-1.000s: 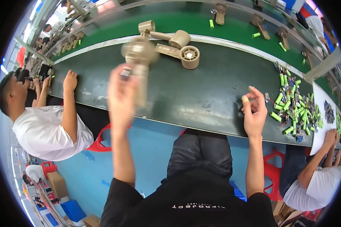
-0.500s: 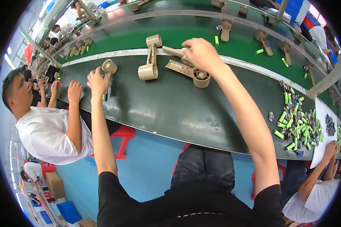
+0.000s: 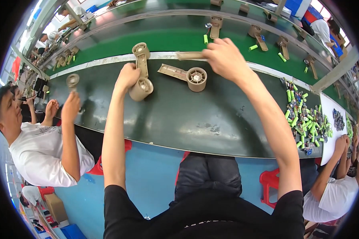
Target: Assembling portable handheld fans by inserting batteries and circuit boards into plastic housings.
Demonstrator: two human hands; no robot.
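Note:
My left hand (image 3: 128, 75) is closed at the side of a pair of tan plastic fan housings, gripping the nearer one (image 3: 141, 89), whose round end faces me. Just behind it stands the farther fan housing (image 3: 141, 50), its handle pointing toward me. My right hand (image 3: 227, 59) is closed around the end of another tan housing (image 3: 191, 55); the handle sticks out to the left, and my fingers hide the rest. Between my hands a fan housing with a spoked round end (image 3: 196, 79) lies on the dark bench, its open handle toward the left.
Green battery cells with wired boards (image 3: 305, 119) are heaped at the right of the bench (image 3: 179, 119). Beyond a pale rail, a green belt (image 3: 167, 44) carries more housings and cells. At left, a co-worker's hand (image 3: 71, 105) raises a tan housing (image 3: 73, 81).
My left hand has left the housing at the left and moved right to the pair. A co-worker now holds up a housing there. My right hand has shifted right, drawing its housing off the spoked one.

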